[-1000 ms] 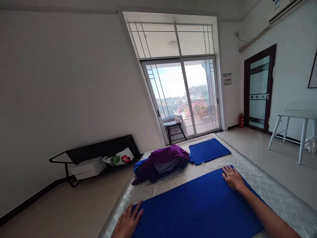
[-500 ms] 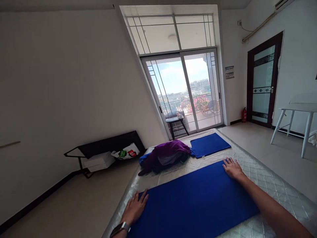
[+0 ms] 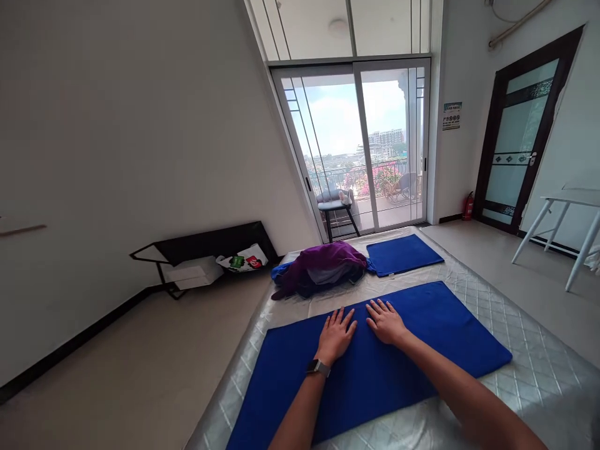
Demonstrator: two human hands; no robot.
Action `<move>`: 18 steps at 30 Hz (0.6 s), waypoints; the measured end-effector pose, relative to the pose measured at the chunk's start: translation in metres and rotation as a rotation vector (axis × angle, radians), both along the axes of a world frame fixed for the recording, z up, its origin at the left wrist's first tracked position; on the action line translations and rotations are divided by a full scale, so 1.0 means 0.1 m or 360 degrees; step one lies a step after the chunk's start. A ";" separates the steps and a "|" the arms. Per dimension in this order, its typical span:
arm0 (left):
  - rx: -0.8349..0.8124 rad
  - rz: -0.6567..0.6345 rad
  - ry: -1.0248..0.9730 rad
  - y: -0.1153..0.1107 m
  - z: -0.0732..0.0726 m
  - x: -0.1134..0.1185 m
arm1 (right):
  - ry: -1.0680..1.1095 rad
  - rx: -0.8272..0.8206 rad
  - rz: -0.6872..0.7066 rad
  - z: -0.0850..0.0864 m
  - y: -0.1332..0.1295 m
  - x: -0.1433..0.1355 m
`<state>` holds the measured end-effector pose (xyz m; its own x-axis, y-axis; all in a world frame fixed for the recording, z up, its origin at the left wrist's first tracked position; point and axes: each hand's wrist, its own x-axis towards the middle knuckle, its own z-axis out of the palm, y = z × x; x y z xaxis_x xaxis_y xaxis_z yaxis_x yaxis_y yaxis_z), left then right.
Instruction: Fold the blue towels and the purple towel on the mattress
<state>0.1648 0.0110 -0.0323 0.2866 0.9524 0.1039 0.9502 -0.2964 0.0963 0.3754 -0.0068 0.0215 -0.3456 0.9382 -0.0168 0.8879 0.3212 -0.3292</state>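
Observation:
A large blue cloth (image 3: 365,381) lies spread out flat on a pale quilted mattress (image 3: 529,337). My left hand (image 3: 335,332) rests palm down near the middle of its far edge, fingers spread, with a watch on the wrist. Close to its right, my right hand (image 3: 386,321) also lies flat on the cloth, fingers apart. Neither hand grips anything. Beyond the cloth, a folded blue cloth (image 3: 404,254) lies flat at the mattress's far end. Left of that sits a crumpled heap of purple and dark blue fabric (image 3: 328,265).
Against the left wall stands a black rack (image 3: 210,240) holding a white box (image 3: 193,273) and a printed white bag (image 3: 244,258). A dark stool (image 3: 335,206) is by the sliding glass door (image 3: 356,150). On the right are a white chair (image 3: 567,206) and a fire extinguisher (image 3: 467,206).
Both hands have slid inward from the cloth's two sides to near the middle of its far edge. The camera view has tilted down a little.

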 end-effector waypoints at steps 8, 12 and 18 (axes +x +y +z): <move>-0.0042 0.0439 0.0282 -0.21 -0.14 -1.85 | -0.0320 -0.0046 -0.0575 0.06 0.26 1.57; -0.0021 0.0502 0.0286 -0.28 -0.05 -1.89 | -0.0396 -0.0033 -0.0702 0.10 0.29 1.96; 0.0307 0.0389 -0.0025 -0.56 0.34 -0.84 | -0.0251 0.0265 -0.0404 0.10 -0.15 1.14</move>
